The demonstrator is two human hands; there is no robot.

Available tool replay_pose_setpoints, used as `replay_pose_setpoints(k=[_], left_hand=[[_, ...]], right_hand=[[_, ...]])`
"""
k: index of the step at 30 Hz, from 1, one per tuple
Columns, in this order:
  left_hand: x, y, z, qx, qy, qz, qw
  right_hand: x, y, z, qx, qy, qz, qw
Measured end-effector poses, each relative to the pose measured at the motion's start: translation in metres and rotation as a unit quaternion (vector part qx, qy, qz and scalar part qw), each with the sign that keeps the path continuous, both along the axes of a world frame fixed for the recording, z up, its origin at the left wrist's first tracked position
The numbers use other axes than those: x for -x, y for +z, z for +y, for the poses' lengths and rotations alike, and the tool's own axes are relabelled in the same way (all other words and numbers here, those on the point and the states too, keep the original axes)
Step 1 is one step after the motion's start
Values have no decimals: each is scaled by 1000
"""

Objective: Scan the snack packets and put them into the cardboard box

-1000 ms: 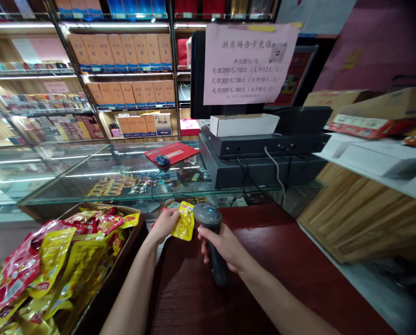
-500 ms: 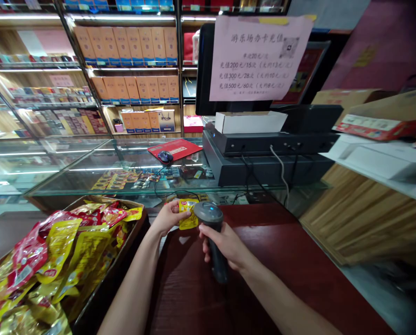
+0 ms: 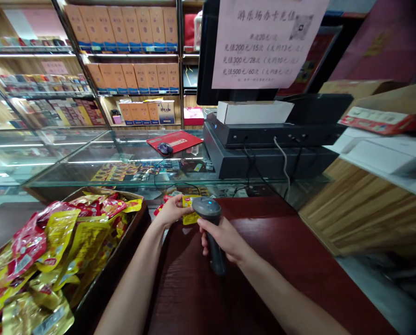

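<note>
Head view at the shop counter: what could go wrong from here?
The left hand pinches the small yellow packet close to the barcode scanner in the right hand. No barcode shows on the packet from this view, so the scan might fail. Its glossy, crinkled film could also hinder a read. If it slips, it could drop among the heaped packets in the tray and get mixed up.

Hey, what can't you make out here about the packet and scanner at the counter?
Head view:
Yellow packet: mostly hidden by the left hand and barcode scanner; no barcode showing.
Scanner handle: largely covered by the right hand.
Packets in the tray: small print unreadable; tray cut off by the bottom edge.
</note>
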State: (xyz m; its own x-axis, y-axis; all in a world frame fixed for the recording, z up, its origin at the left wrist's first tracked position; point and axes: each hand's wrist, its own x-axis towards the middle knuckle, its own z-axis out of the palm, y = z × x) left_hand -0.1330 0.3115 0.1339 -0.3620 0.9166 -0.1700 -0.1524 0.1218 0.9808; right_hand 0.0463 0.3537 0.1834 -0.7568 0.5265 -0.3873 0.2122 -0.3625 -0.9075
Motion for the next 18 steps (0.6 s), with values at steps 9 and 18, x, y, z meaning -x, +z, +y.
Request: replay_pose_setpoints(k=[9, 18], left_hand=[[-1, 2, 0, -1, -2, -5, 1000], [0, 2, -1, -3, -4, 13, 1000]], right_hand=[[0, 2, 0, -3, -2, 1, 1000], [0, -3, 1, -10, -5, 20, 1000]])
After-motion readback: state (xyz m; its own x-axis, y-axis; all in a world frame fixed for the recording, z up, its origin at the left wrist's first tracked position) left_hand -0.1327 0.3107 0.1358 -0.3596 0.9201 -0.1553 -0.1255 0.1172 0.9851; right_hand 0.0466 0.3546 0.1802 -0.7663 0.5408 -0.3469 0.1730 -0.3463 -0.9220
